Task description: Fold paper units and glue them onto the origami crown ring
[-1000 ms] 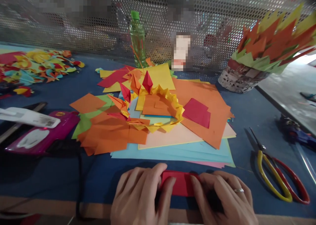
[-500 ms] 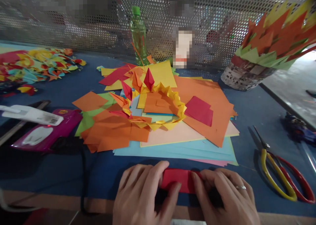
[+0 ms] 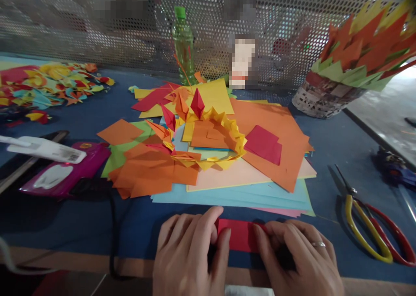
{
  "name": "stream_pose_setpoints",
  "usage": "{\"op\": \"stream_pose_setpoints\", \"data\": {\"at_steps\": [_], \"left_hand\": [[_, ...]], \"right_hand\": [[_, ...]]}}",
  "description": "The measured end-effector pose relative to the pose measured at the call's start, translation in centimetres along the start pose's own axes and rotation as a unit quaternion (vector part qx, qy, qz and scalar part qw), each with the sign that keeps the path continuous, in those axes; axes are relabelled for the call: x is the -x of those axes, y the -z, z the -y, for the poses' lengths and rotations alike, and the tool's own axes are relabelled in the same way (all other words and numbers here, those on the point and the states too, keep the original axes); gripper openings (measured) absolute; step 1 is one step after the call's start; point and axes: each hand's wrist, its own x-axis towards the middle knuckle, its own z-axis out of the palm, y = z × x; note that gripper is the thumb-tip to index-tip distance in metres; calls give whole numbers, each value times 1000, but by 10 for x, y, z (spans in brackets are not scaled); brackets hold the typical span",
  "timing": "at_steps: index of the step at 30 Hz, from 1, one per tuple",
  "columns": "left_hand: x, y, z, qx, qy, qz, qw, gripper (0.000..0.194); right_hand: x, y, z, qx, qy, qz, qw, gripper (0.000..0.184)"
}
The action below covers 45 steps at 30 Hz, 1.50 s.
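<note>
A folded strip of red paper (image 3: 242, 235) lies at the table's front edge between my two hands. My left hand (image 3: 191, 248) pinches its left end, thumb in front and fingers behind. The right end is held by my right hand (image 3: 297, 252), with the thumb on the near face and a ring on one finger. Just beyond the hands are stacked light blue sheets (image 3: 227, 197). On the pile of coloured paper rests a yellow zigzag paper ring (image 3: 238, 142) with red and orange folded points along its left side.
Scissors (image 3: 352, 209) with yellow and red handles lie on the right. At left are a purple device (image 3: 81, 168), a white tool (image 3: 48, 148) and a heap of folded paper pieces (image 3: 61, 86). A green bottle (image 3: 183, 47) and a paper-covered pot (image 3: 316, 94) stand behind.
My left thumb has shifted left along the red paper, uncovering more of its near face. Both hands still hold the paper in nearly the same place.
</note>
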Motion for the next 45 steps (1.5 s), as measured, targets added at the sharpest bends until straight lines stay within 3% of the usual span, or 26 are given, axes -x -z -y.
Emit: {"op": "stream_pose_setpoints", "data": {"at_steps": [15,17,22,27,30,35,40,45], "left_hand": [[1,4,-1,-65,-6,-17,998,37],[3,3,-3,-62,-42,-3,997,38],[16,-7,2,-12,-204,58,977,42],[30,-16,7,-25,-208,52,977,42],[29,-16,6,-38,-224,28,973,40],[28,-15,6,-31,-226,40,973,40],[28,-15,4,-30,-213,29,976,38],[27,-16,2,-37,-221,17,974,36]], "right_hand": [[-1,0,-2,9,10,-3,1000,16],[-1,-1,-2,7,8,-6,1000,15],[1,0,0,-5,-5,7,1000,16],[0,1,1,-25,-26,8,999,19],[0,0,2,-27,-49,11,998,23],[4,1,2,-29,-89,14,996,31],[6,2,5,-32,-93,6,995,22],[6,1,15,-19,-82,5,996,32]]}}
